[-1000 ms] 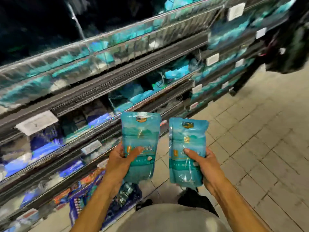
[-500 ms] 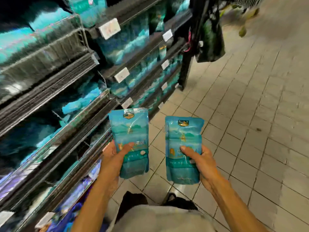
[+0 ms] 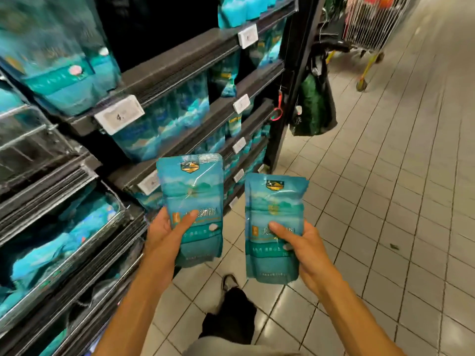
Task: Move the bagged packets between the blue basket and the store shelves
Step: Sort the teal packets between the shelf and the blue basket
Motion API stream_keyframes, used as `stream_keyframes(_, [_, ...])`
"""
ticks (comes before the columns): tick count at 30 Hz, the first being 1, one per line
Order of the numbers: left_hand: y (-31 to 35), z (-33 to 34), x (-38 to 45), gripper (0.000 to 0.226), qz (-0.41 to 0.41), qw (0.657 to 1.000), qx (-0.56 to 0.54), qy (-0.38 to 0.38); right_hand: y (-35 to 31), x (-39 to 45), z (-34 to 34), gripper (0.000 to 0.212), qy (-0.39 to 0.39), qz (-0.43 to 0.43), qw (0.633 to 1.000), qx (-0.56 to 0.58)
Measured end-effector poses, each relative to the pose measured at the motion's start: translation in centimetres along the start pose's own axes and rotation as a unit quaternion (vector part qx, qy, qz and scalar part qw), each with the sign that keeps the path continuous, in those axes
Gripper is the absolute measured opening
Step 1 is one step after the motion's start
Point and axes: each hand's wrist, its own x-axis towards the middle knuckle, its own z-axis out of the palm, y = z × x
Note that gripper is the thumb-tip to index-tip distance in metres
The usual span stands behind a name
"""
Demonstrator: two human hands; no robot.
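Observation:
I hold two upright teal bagged packets in front of me over the tiled floor. My left hand (image 3: 167, 233) grips the left packet (image 3: 191, 191) at its lower half, thumb across the front. My right hand (image 3: 303, 246) grips the right packet (image 3: 275, 201) the same way, a little lower. The store shelves (image 3: 180, 60) stand on my left, stocked with several similar teal packets (image 3: 167, 122). No blue basket is in view.
White price tags (image 3: 119, 114) hang on the shelf edges. A dark green bag (image 3: 312, 104) hangs from the black shelf end post (image 3: 295, 73). A wire shopping cart (image 3: 367, 24) stands far up the aisle. My foot (image 3: 228, 282) is on the tiled floor (image 3: 385, 176).
My view has swung right along the shelves and up the aisle; the hanging bag and cart have come into sight. Both hands keep the same hold on the packets.

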Motion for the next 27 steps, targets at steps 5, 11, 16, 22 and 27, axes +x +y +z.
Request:
stream_keyframes(5, [3.4, 1.9, 8.5, 0.044, 0.035, 0.999, -0.013, 0.014, -6.3, 9.0, 2.9, 0.033, -0.048, -0.029, 0.998, -0.017])
stream_keyframes(11, [8.2, 3.6, 13.6, 0.041, 0.104, 0.993, -0.014, 0.055, -13.9, 18.2, 7.6, 0.040, -0.105, -0.074, 0.991, -0.046])
stream_keyframes(16, [10.4, 4.1, 15.2, 0.040, 0.153, 0.975, -0.028, 0.157, -19.8, 25.1, 13.3, 0.027, -0.210, -0.118, 0.967, -0.077])
stream_keyframes(22, [11.3, 6.3, 14.4, 0.052, 0.175, 0.939, -0.061, 0.288, -25.1, 31.0, 23.1, 0.029, -0.324, -0.161, 0.927, -0.099])
stream_keyframes(27, [10.3, 8.5, 13.0, 0.059, 0.182, 0.898, -0.089, 0.390, -26.1, 33.2, 30.7, 0.014, -0.357, -0.140, 0.914, -0.131])
